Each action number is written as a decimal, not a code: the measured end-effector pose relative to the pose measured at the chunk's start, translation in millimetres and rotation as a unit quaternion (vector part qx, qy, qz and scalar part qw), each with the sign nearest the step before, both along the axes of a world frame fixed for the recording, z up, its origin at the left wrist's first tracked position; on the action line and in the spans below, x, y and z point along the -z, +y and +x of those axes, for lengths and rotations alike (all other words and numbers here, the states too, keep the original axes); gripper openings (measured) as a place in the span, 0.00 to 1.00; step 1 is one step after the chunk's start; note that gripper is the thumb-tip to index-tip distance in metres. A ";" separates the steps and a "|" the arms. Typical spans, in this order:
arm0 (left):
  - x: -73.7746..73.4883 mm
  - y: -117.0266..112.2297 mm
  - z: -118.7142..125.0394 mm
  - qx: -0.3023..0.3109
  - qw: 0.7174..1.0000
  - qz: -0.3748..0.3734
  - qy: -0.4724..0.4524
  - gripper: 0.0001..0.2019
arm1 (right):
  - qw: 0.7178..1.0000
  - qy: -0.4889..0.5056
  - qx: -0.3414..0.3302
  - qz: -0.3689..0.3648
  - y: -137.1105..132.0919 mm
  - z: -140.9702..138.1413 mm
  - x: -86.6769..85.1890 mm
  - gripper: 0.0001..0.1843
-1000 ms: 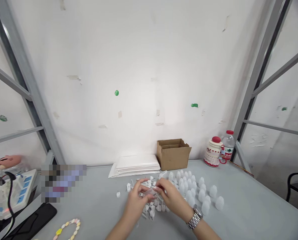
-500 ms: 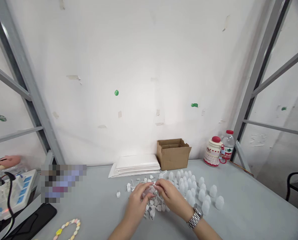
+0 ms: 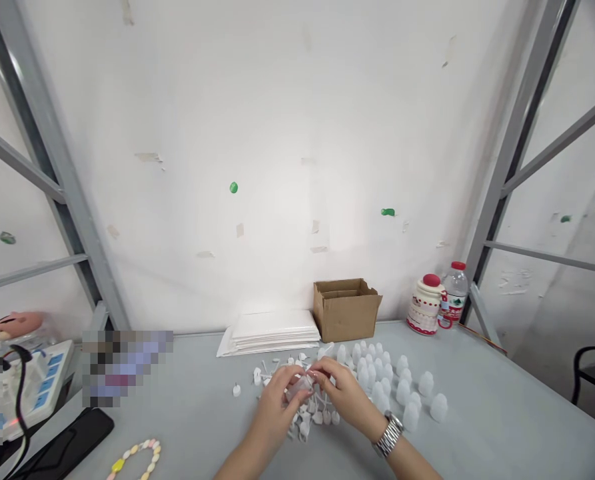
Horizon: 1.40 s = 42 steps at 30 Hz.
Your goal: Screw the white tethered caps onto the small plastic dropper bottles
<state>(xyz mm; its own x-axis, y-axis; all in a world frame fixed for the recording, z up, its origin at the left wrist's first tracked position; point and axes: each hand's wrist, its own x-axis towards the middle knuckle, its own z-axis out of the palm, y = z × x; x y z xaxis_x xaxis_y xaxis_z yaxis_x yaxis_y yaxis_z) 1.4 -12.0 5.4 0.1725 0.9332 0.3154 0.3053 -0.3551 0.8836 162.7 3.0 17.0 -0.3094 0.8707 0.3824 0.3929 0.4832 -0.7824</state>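
My left hand (image 3: 282, 398) is wrapped round a translucent, frosted plastic shell (image 3: 303, 385), holding it on its side above a heap of small white plastic parts (image 3: 304, 423). At the shell's right end, the fingers of my right hand (image 3: 334, 385) are pinched together; whatever is between them is too small to make out. Some of the white parts have thin stems, and my hands hide part of the heap. Just beyond my right hand, several frosted dome-shaped shells (image 3: 377, 369) stand upright in a loose group. One small white part (image 3: 236, 390) lies apart on the left.
A cardboard box (image 3: 350, 317) and a stack of white flat packs (image 3: 272, 330) sit by the wall. Back right are a red-lidded jar (image 3: 424, 307) and a plastic bottle (image 3: 456, 290). At left lie a phone (image 3: 67, 443), a bead bracelet (image 3: 152, 457) and a power strip (image 3: 54, 377).
The shell has turned slightly between my hands and shows a little more. Both hands stay close together in nearly the same place.
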 end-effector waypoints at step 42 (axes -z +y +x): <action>9.8 2.4 -1.3 0.009 0.998 0.019 0.051 0.09 | 0.992 0.049 0.000 -0.116 5.3 -4.9 7.4 0.21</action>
